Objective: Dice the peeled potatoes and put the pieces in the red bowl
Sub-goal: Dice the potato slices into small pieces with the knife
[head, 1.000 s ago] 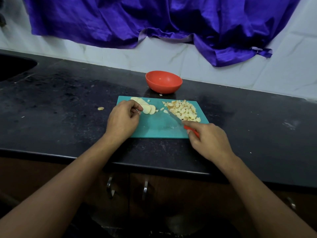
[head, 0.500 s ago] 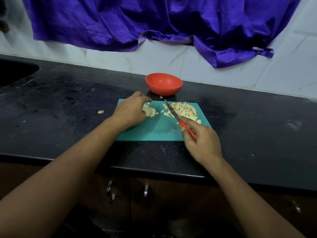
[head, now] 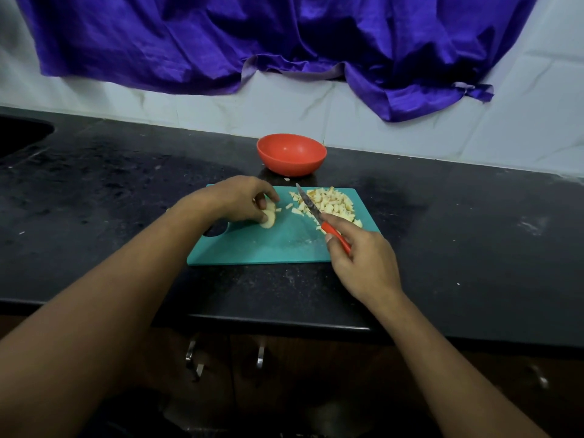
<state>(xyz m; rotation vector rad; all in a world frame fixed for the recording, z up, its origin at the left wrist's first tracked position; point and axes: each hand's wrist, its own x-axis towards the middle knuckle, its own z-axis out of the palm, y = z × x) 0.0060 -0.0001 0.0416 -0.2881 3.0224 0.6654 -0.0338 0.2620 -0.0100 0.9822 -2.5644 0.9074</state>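
a teal plastic cutting board [head: 268,248] lies at the frame's centre on the black stone bench [head: 110,200]. on its left part the left hand [head: 235,199] curls its fingers over a few pale peeled potato slices [head: 268,218], hiding most of them. the right hand [head: 363,257] grips a small red-handled knife [head: 316,213], the blade slanting up-left across the edge of a heap of diced potato pieces [head: 331,202]. the round red plastic bowl [head: 290,153] stands just beyond the board. a purple satin cloth [head: 252,42] hangs above, and a dark sink [head: 19,137] sits at upper left.
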